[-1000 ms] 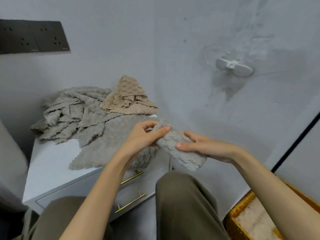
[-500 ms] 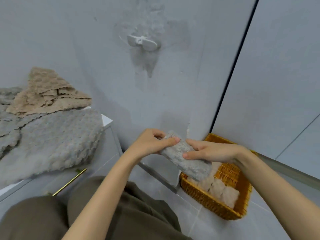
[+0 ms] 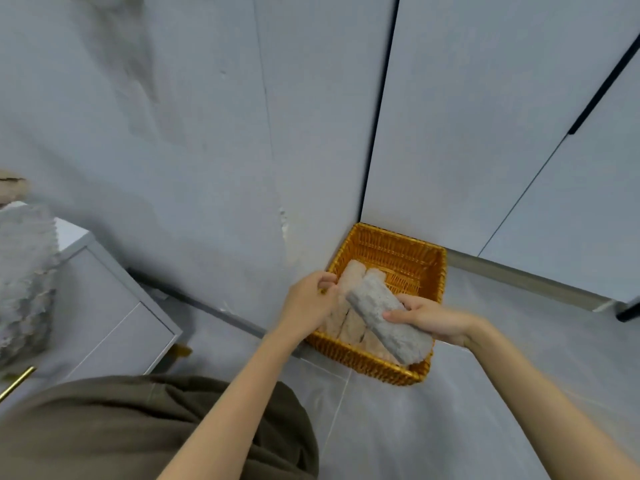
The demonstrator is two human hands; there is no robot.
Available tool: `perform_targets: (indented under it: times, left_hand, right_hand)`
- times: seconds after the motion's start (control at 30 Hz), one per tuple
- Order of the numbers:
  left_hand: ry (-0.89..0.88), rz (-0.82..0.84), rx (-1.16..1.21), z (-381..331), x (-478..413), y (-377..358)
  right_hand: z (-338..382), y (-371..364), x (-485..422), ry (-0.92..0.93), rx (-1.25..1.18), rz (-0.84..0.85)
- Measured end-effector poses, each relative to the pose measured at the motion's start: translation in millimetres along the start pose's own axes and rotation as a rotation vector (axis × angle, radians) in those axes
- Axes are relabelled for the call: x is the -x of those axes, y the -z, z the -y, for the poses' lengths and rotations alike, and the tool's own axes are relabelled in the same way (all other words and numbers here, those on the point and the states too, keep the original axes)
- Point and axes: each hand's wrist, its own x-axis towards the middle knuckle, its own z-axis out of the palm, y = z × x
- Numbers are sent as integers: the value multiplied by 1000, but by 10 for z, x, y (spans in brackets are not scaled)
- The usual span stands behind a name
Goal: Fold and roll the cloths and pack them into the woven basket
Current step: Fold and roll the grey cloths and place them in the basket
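Golden orange weave among greys

The woven basket [image 3: 398,233] is golden orange with a ribbed weave. The rolled cloth [image 3: 388,323] is mottled pale grey, and the rolls [image 3: 351,271] in the basket are pinkish beige. The wall [image 3: 173,133] is blue-grey with paler patches, the floor tiles [image 3: 433,427] grey with light grout lines, the trousers [image 3: 138,427] olive brown. The cabinet [image 3: 114,306] is grey, its handle [image 3: 17,379] brass, the cloth pile [image 3: 24,278] nubbly grey.

Counts: 1 orange woven rectangular basket [image 3: 408,258]. 1 grey rolled cloth [image 3: 384,317]. Inside the basket, pale beige rolled cloths [image 3: 351,273]: at least 2, the grey roll hides the rest. 2 hands: left hand [image 3: 308,301], right hand [image 3: 429,318]. 1 heap of loose grey cloths [image 3: 24,271], blurred, pieces uncountable.
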Motion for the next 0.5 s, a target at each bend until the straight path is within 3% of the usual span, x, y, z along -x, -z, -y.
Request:
perform_targets:
  times: [0.23,0.5]
  left_hand:
    - [33,155,-253,490,-89,-208]
    - [85,237,-334,750,-200,-219]
  right_hand:
    - [-594,94,-753,-74,-433,-315]
    - [-729,-228,-1736,-125,-888,-391]
